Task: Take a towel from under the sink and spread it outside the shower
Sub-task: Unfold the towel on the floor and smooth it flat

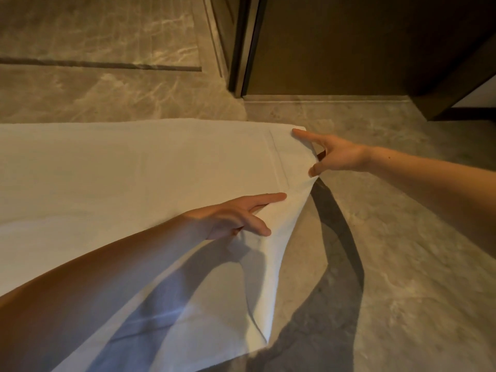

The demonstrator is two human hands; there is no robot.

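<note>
A large white towel (120, 170) stretches across the marble floor, filling the left and middle of the view. Its right edge is lifted off the floor and casts a dark shadow. My right hand (338, 154) holds that edge near the far right corner, thumb below and index finger stretched along the top. My left hand (233, 216) grips the same edge lower down, with its index finger pointing along the cloth. My left forearm crosses over the towel's near part.
The shower floor (94, 44) lies beyond the towel at the top left, with a dark drain slot (102, 65). A dark metal frame post (243, 49) and a brown wall stand at the top middle. Marble floor (402, 237) extends to the right.
</note>
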